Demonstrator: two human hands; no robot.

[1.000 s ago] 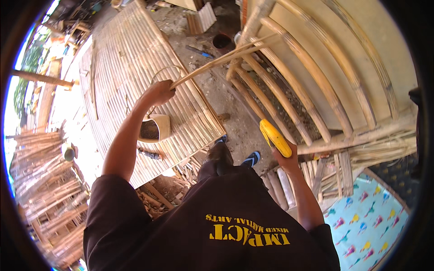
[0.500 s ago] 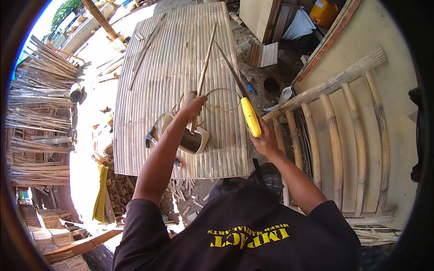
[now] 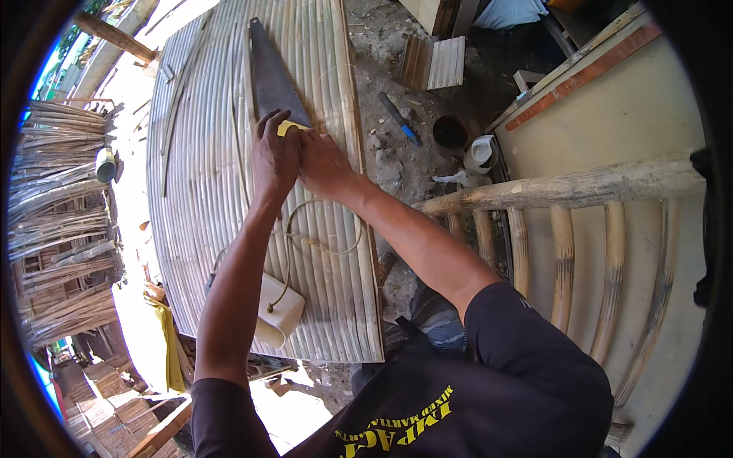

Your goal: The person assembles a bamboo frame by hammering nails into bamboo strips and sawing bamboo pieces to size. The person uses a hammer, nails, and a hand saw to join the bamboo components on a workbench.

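Both hands sit together on the yellow handle (image 3: pixel 290 127) of a handsaw (image 3: pixel 271 80), at about 11 o'clock in the view. Left hand (image 3: pixel 275 156) is curled over the handle from the left side, fingers wrapped down on it; right hand (image 3: pixel 322 164) is pressed against it from the right, fingers folded toward the handle, though how much of the handle it actually grips I cannot tell since the left hand covers most of it. The dark toothed saw blade runs up toward 12 o'clock, lying flat on a woven bamboo slat panel (image 3: pixel 198 191) that fills the upper-left and centre. On the same panel at 7 o'clock from the hands lies a small cream-white container (image 3: pixel 279 311) with a thin cord (image 3: pixel 321 244) looping from it up toward the forearms. At 2 o'clock from the hands, on the dirt ground (image 3: pixel 385 164), a blue-handled tool (image 3: pixel 400 119), a dark round pot (image 3: pixel 450 131) and a white jug (image 3: pixel 481 153). At 3 o'clock, a curved bamboo pole frame (image 3: pixel 565 229) resting beside a pale flat board (image 3: pixel 611 114). At 9 o'clock, stacked bamboo strips (image 3: pixel 61 191). Black shirt (image 3: pixel 473 404) at 6 o'clock.
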